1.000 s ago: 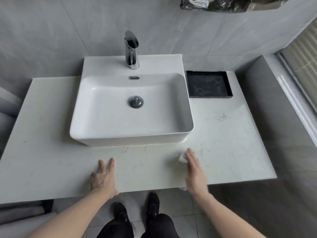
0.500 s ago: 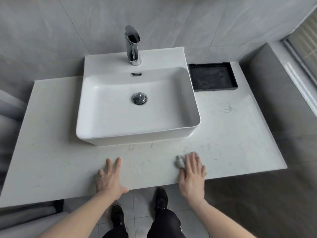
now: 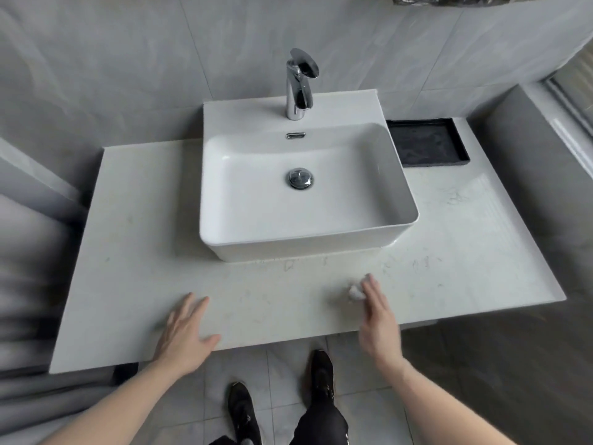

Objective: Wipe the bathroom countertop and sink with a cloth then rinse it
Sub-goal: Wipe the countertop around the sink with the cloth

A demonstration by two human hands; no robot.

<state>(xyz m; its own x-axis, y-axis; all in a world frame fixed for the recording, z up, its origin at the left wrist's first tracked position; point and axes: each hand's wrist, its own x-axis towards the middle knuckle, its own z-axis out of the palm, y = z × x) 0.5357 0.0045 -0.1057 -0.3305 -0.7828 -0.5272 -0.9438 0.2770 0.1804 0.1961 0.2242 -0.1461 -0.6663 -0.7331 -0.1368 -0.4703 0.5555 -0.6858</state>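
Note:
A white rectangular vessel sink [image 3: 321, 248] stands on a pale marble countertop [image 3: 128, 268], with a chrome tap [image 3: 298, 88] behind its basin and a chrome drain plug [image 3: 299, 178] in the middle. A small crumpled white cloth [image 3: 355, 292] lies on the countertop's front strip, below the sink's right corner. My right hand [image 3: 377, 319] presses on the cloth with flat, straight fingers, and most of the cloth is hidden under them. My left hand [image 3: 184, 332] rests flat on the countertop's front edge, fingers spread, holding nothing.
A black square tray [image 3: 428, 141] sits at the back right of the countertop beside the sink. Grey tiled walls close the back and right side. The countertop's front edge runs just under my wrists. My black shoes stand on the floor tiles below.
The view has shifted, so the sink sits further right in frame. My right hand turned from flat over the cloth to edge-on, and more cloth shows at its left. The left hand stays planted.

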